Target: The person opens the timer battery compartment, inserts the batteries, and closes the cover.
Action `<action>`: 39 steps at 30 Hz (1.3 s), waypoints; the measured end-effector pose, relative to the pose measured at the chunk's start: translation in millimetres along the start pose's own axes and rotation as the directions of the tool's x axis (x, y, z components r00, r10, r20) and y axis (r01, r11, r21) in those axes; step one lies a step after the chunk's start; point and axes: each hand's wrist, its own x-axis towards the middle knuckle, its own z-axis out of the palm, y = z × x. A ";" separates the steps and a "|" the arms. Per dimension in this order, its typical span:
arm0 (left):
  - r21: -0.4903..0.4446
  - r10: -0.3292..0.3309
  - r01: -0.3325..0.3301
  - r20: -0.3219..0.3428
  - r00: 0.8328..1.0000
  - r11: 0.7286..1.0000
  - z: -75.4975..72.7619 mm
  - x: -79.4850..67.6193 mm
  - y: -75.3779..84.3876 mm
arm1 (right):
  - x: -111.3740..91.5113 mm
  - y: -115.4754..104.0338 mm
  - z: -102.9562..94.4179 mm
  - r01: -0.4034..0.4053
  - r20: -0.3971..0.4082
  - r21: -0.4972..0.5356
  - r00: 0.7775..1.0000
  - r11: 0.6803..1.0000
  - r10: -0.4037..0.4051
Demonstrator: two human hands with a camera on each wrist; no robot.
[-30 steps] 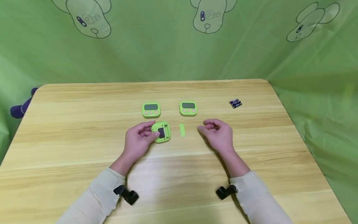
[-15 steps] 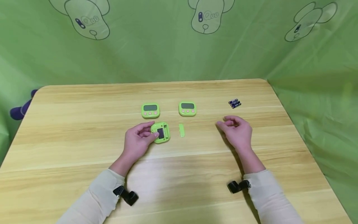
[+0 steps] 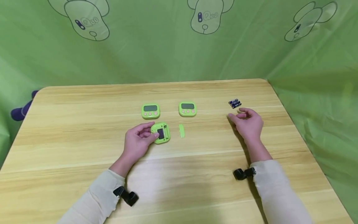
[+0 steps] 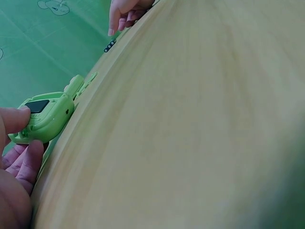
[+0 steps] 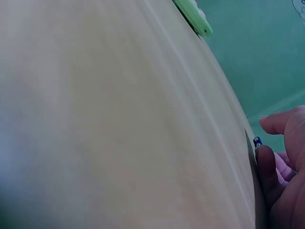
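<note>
The left hand (image 3: 137, 141) grasps an opened timer (image 3: 161, 132) by its left side, the thumb pressed on the back and the fingers at the edge. This timer is a squarish shell of smooth, light-green plastic with rounded corners; its back faces up, showing a dark rectangular patch and a long, narrow recess along the right side. Whether it touches the surface (image 3: 179, 174) is hard to tell.

Just to its right lies the battery cover (image 3: 181, 131), a thin, flat strip of the same green plastic. Beyond these, two more timers lie face up: the left timer (image 3: 150, 111) and the right timer (image 3: 187, 109), both softly rounded, each with a grey rectangular screen above a row of round pink buttons.

The right hand (image 3: 249, 125) is free, its fingers loosely bent and the thumb parted from the index finger. It is near a cluster of slim, cylindrical batteries (image 3: 235, 103) with dark blue wrapping, lying side by side.

The surface has pale wood grain, streaked lengthwise, and rounded far corners. Behind it hangs green cloth (image 3: 156, 59) with a slight sheen, creased at the right and printed with outlined cartoon heads. The sleeves (image 3: 95, 199) are off-white fabric, and a small black camera (image 3: 130, 197) sits at the left cuff.
</note>
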 end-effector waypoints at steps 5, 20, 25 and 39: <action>-0.003 0.004 -0.004 0.000 1.000 1.000 -0.5 0.3 0.0 | 15.7 0.4 -1.0 -0.054 0.012 0.024 0.998 0.998 0.054; -0.009 0.010 -0.010 -0.003 1.000 1.000 -1.3 0.2 1.4 | 41.1 -0.4 3.1 -0.118 0.020 -0.132 0.992 0.984 0.122; -0.009 0.009 -0.009 0.004 1.000 1.000 -2.2 1.3 0.9 | 42.8 -2.3 5.4 -0.145 0.014 -0.160 0.989 0.976 0.149; -0.016 0.011 -0.011 0.003 1.000 1.000 -1.9 1.3 -0.4 | 30.7 -2.9 3.5 -0.139 0.008 -0.121 0.990 0.983 0.141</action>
